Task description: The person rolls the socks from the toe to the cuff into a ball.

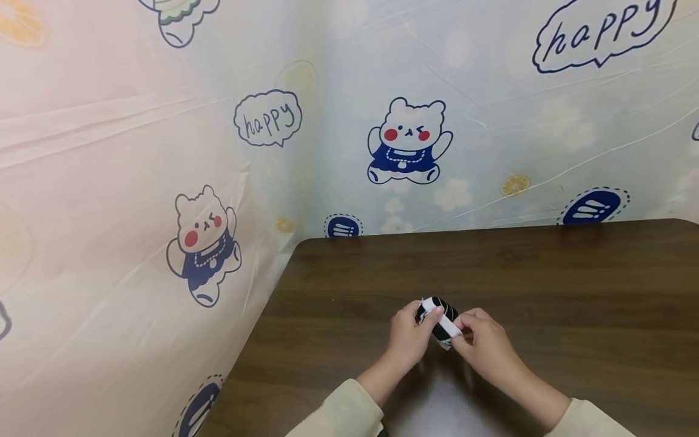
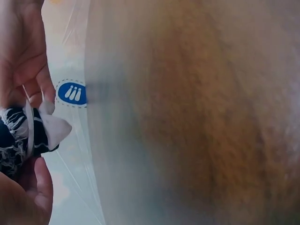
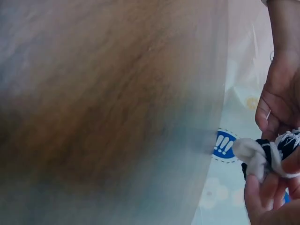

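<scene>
A small rolled-up bundle of black-and-white knit fabric [image 1: 448,326], sock-like, is held between both hands over the table. My left hand [image 1: 406,337] grips its left side, thumb laid across a white band. Thumb and fingertips of my right hand [image 1: 487,345] pinch the white edge at its lower right end. In the left wrist view, the fabric bundle [image 2: 40,127] shows loose white threads and a white flap sticking out. The right wrist view shows a bunched white part of the bundle [image 3: 253,154] beside the black knit. Fingers partly hide the bundle.
Beneath the hands lies a dark brown wooden table [image 1: 546,273] with rounded corners. A patterned cloth wall [image 1: 349,152] with cartoon bears stands along its back and left edges. Pale sleeves [image 1: 344,409] cover both forearms.
</scene>
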Demonstrator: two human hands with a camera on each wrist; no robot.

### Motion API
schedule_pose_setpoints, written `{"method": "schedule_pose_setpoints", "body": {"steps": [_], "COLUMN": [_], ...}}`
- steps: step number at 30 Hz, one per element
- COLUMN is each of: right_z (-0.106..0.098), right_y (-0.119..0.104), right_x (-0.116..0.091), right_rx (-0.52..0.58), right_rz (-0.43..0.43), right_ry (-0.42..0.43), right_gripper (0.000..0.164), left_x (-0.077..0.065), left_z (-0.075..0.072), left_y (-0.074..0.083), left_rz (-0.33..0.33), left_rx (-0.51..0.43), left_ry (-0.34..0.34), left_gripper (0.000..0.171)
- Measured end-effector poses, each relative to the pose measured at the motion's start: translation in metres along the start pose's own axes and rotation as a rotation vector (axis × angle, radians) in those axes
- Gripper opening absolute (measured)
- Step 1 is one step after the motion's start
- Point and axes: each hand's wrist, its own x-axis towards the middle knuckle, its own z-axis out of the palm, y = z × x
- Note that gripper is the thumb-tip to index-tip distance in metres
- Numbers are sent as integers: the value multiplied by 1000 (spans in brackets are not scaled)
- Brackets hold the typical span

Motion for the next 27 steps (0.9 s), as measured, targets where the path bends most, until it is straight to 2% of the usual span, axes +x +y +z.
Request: {"method": "schedule_pose_setpoints", "body": {"steps": [6, 11, 14, 19, 24, 27], "right_z": [-4, -5, -5, -4, 1, 5], "right_y": [-4, -6, -5, 1, 7, 8], "right_x": [0, 1, 2, 1, -2, -2], "right_rx": [-87, -133, -117, -22, 144, 278], "right_rz": [59, 50, 25, 33, 81, 141], "right_ry": [-1, 11, 40, 49, 97, 118], "right_gripper": [15, 13, 14, 14, 14, 12], "left_x": [-2, -3, -2, -1, 0, 0], "left_z": [3, 8, 9, 8, 7, 7], "left_y": [2, 3, 5, 6, 5, 4], "left_rz": [-63, -174, -220, -251, -254, -266], "left_rx": [-44, -209, -300, -354, -366, -388], "left_ry": [41, 59, 70, 93, 89, 77], "left_gripper": [25, 26, 28, 28, 28, 28]}}
